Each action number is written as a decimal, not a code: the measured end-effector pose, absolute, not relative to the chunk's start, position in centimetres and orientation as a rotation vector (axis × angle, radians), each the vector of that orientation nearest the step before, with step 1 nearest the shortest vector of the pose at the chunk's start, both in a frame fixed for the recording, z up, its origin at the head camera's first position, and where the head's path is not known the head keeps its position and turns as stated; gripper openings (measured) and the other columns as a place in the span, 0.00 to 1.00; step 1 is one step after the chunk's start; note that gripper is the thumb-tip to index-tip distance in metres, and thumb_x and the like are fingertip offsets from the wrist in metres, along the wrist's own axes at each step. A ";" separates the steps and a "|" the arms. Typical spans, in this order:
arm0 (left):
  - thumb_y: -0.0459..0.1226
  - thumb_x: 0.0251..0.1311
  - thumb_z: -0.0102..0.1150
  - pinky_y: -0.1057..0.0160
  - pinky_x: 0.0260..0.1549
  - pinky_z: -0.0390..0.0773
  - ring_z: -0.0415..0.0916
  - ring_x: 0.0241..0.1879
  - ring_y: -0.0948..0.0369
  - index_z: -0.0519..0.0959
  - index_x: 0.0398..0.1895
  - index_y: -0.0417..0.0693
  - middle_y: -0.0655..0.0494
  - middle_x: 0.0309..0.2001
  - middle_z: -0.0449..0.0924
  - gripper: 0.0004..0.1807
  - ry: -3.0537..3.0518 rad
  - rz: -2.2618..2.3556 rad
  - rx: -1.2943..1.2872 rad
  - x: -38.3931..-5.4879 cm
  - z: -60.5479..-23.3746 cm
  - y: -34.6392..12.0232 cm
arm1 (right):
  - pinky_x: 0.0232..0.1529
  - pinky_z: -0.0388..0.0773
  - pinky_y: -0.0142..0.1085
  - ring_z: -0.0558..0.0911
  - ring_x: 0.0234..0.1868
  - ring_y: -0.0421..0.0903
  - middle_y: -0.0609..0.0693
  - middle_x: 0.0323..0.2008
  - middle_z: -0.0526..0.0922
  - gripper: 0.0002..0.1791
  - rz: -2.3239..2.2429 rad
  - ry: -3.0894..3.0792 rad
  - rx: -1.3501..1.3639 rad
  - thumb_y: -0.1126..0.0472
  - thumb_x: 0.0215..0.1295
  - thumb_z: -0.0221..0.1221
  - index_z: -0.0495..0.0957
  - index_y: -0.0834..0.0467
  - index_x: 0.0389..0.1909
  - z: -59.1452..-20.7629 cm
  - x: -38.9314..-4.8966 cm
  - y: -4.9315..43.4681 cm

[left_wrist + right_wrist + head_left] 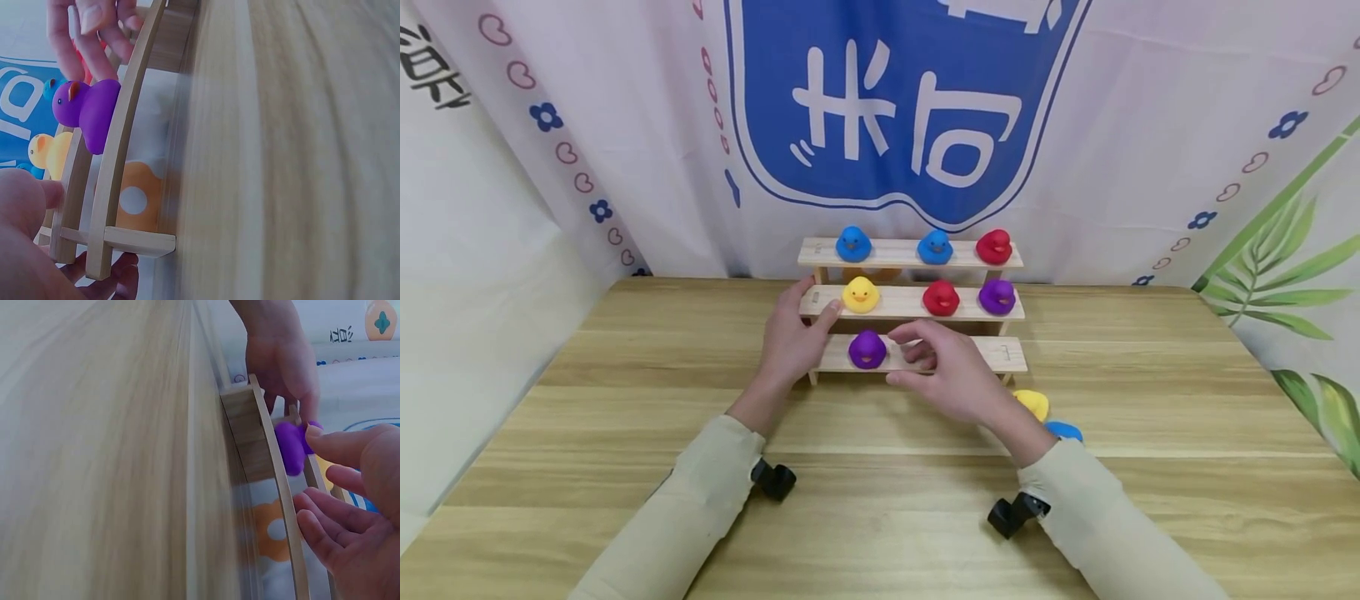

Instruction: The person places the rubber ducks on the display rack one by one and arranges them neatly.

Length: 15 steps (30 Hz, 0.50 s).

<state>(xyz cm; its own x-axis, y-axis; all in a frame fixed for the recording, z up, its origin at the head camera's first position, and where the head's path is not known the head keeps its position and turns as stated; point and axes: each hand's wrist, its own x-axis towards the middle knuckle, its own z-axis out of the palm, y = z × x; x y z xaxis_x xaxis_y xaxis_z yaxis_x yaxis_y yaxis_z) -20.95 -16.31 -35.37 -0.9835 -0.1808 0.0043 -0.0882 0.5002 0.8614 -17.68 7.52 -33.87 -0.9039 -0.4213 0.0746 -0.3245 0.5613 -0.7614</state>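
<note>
A three-tier wooden stand [917, 327] holds rubber ducks on its shelves. My left hand [793, 336] grips its left end, the thumb over the middle shelf and the fingertips curled beneath in the left wrist view. On the lowest shelf sits a purple duck [867, 350]. Just right of it is my right hand [951, 371], fingers loosely bent and holding nothing; contact with the duck is unclear. The middle shelf bears a yellow duck [861, 295], a red duck [941, 298] and another purple duck [997, 297].
On the top shelf are two blue ducks [853, 244] and a red duck [995, 247]. Partly behind my right forearm, a yellow duck [1033, 405] and a blue duck [1064, 431] lie on the wooden table [880, 517]. A printed curtain [685, 183] hangs behind the stand.
</note>
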 end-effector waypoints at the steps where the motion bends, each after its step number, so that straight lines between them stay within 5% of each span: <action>1: 0.53 0.78 0.55 0.40 0.82 0.57 0.53 0.84 0.44 0.54 0.86 0.51 0.45 0.85 0.55 0.41 -2.639 -1.508 0.241 -20.9 -35.4 -16.4 | 0.58 0.87 0.43 0.87 0.55 0.48 0.49 0.58 0.86 0.27 -1.269 2.673 -0.648 0.55 0.66 0.74 0.79 0.52 0.65 -33.9 -17.6 7.8; 15: 0.53 0.78 0.54 0.39 0.82 0.56 0.52 0.84 0.43 0.54 0.86 0.51 0.45 0.85 0.54 0.41 -2.649 -1.492 0.240 -20.9 -35.4 -16.5 | 0.56 0.88 0.48 0.88 0.54 0.50 0.53 0.58 0.87 0.25 -1.284 2.781 -0.748 0.58 0.66 0.74 0.81 0.57 0.62 -33.8 -16.7 12.3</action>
<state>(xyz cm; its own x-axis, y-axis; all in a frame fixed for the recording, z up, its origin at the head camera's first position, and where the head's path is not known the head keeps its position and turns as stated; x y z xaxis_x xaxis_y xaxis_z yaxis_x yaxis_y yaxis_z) -20.95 -16.50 -35.35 -0.9834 -0.1813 0.0026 -0.0917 0.5097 0.8554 -16.73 12.33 -33.82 -0.8873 -0.4139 0.2035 -0.4234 0.5558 -0.7154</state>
